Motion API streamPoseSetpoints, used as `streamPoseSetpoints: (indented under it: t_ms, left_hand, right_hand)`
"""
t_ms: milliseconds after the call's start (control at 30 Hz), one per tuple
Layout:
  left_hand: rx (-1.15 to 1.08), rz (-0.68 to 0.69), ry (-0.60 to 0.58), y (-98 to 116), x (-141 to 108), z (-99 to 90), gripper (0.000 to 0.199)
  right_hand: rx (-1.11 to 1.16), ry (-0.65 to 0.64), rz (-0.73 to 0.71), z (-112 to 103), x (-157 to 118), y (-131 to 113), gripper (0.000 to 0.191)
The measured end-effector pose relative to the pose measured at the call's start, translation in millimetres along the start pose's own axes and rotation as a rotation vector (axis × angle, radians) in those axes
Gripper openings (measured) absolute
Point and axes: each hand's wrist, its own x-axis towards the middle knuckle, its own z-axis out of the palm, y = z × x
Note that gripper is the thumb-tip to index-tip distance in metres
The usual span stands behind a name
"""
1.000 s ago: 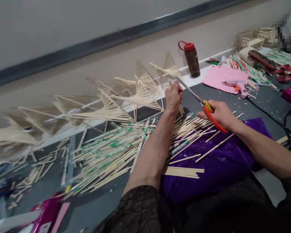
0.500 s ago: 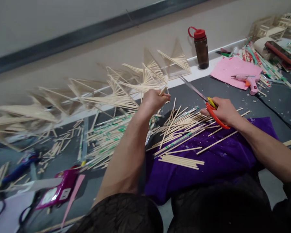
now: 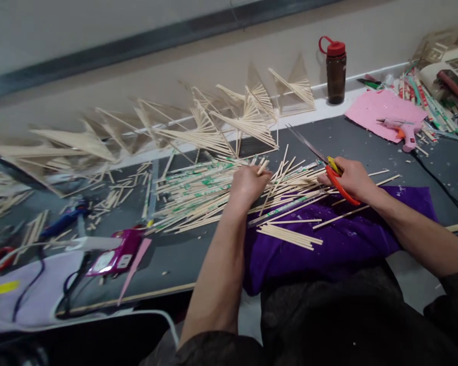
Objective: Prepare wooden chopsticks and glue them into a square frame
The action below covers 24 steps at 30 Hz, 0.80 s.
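My left hand is closed around a small bunch of pale wooden sticks, whose ends poke out by the thumb. It is over the left side of a loose pile of similar sticks. My right hand grips a pair of scissors with orange and yellow handles; the blades point up and left, slightly parted. Below the hands, a purple cloth drapes over the table edge, with a neat row of wooden sticks lying on it. Green-printed wrapped sticks are heaped left of my left hand.
Fan-shaped stick models line the wall. A brown bottle with a red lid stands behind. At right, a pink glue gun with a black cord lies on pink felt. A magenta power bank-like box and a blue tool are at left.
My left hand has come down and nearer to me, over the stick pile, still holding its sticks. My right hand keeps the scissors in nearly the same pose. The view has shifted left.
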Motion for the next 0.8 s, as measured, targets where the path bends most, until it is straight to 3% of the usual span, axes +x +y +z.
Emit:
streamPoseSetpoints:
  t_ms: [167, 300, 500, 633, 800]
  left_hand:
    - [0.104, -0.008, -0.128, 8, 4, 18.7, 0.018]
    - [0.032, -0.012, -0.127, -1, 9, 15.7, 0.012]
    - [-0.535, -0.07, 0.076, -10, 12, -19.7, 0.017]
    - [-0.868, -0.061, -0.008, -4, 6, -38.4, 0.018]
    - [-1.083, -0.033, -0.015, -4, -6, -42.0, 0.019]
  right_hand:
    - [-0.017, 0.009, -0.038, 3, -4, -2, 0.043]
    - [-0.026, 0.021, -0.057, 4, -5, -3, 0.043]
    - [0.028, 0.035, -0.08, 3, -6, -1, 0.044]
    - [0.055, 0.043, -0.12, 3, -7, 0, 0.044]
    - [0.06, 0.036, -0.117, 2, -8, 0, 0.043]
